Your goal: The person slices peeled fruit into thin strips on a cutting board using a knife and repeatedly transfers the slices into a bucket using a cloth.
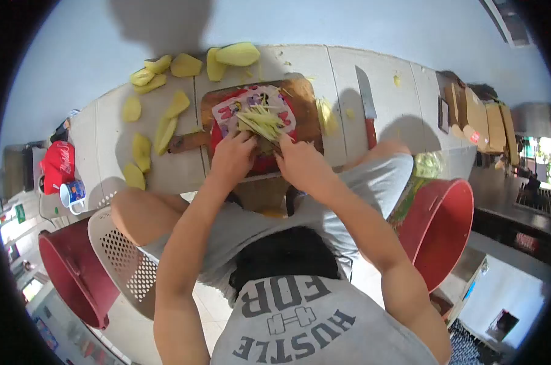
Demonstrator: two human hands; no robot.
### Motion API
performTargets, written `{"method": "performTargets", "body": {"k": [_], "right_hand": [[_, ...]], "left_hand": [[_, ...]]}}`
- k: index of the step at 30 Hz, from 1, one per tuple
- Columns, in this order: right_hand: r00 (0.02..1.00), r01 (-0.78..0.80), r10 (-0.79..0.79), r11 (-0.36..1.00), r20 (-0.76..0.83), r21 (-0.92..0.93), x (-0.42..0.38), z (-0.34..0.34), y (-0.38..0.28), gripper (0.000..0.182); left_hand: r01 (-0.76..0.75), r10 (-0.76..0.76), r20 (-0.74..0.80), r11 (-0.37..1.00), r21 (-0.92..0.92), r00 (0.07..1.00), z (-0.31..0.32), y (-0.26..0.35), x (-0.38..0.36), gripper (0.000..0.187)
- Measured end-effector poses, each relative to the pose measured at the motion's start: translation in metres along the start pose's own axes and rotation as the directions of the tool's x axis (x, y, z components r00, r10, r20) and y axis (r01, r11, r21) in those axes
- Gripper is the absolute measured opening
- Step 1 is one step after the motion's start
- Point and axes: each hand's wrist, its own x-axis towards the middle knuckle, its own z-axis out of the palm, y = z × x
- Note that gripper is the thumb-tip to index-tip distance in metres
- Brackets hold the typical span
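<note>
Head camera, looking down over your shirt: you crouched over a pale tiled floor (373, 67) that ran across the upper half of the frame. Just above centre lay a wooden cutting board (306, 118) with a red printed mat (227, 112) on it, and on that mat sat a heap of thin yellow-green strips (262, 120). Your left hand (231, 157) curled its fingers round the near left edge of the heap, touching it; your right hand (301, 163) pressed in from the near right, fingers bent against the strips. Neither hand was spread flat, and both cupped the pile between them. Peeled yellow pieces (166, 128) lay scattered across the floor at upper left of the board, with larger ones (239, 55) near the top edge. A knife with a red handle (367, 100) rested well to the right of the board. At lower left stood a white perforated basket (126, 261) beside a dark red bucket (74, 274); another red tub (443, 228) sat at right. A red cloth (57, 164) and a mug (73, 193) were at far left.
</note>
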Motion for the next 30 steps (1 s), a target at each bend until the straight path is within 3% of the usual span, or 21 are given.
{"method": "performTargets", "body": {"k": [3, 6, 11, 15, 18, 22, 25, 27, 30], "right_hand": [[0.992, -0.094, 0.09, 0.995, 0.092, 0.038, -0.001, -0.018, -0.024, 0.027], [0.983, -0.137, 0.129, 0.989, 0.127, 0.057, -0.002, 0.005, -0.003, 0.026], [0.988, -0.109, 0.107, 0.994, 0.11, 0.015, 0.002, -0.017, -0.022, 0.027], [0.989, -0.128, 0.121, 0.988, 0.085, 0.082, -0.006, 0.01, -0.004, 0.029], [0.992, -0.109, 0.107, 0.994, 0.068, 0.025, -0.009, 0.002, -0.006, 0.032], [0.984, -0.122, 0.119, 0.992, 0.134, 0.016, -0.008, -0.006, -0.018, 0.033], [0.995, -0.096, 0.091, 0.99, 0.049, 0.108, -0.007, 0.017, -0.003, 0.033], [0.994, -0.111, 0.111, 0.994, 0.019, 0.012, -0.007, 0.01, -0.008, 0.032], [0.994, -0.083, 0.078, 0.995, 0.075, 0.061, -0.004, -0.009, -0.024, 0.032]], "left_hand": [[-0.019, 0.019, -0.073, 1.0, -0.006, 0.997, 0.002, -0.004, 0.002, 0.023], [-0.053, 0.05, -0.108, 0.998, -0.028, 0.993, 0.0, -0.004, 0.005, 0.022], [-0.034, 0.035, -0.057, 0.999, 0.021, 0.998, 0.0, -0.006, 0.003, 0.022], [-0.01, 0.009, -0.078, 1.0, -0.021, 0.997, 0.002, -0.002, 0.0, 0.02], [-0.025, 0.029, -0.085, 0.998, 0.051, 0.996, 0.0, -0.002, 0.0, 0.018], [-0.023, 0.022, -0.083, 1.0, -0.011, 0.996, 0.002, -0.003, 0.001, 0.019], [-0.03, 0.031, -0.072, 1.0, 0.009, 0.997, 0.002, -0.002, -0.005, 0.019], [-0.041, 0.044, -0.073, 0.998, 0.041, 0.996, 0.002, -0.007, -0.002, 0.02], [-0.051, 0.054, -0.086, 0.998, 0.029, 0.995, 0.005, -0.01, 0.001, 0.021]]}}
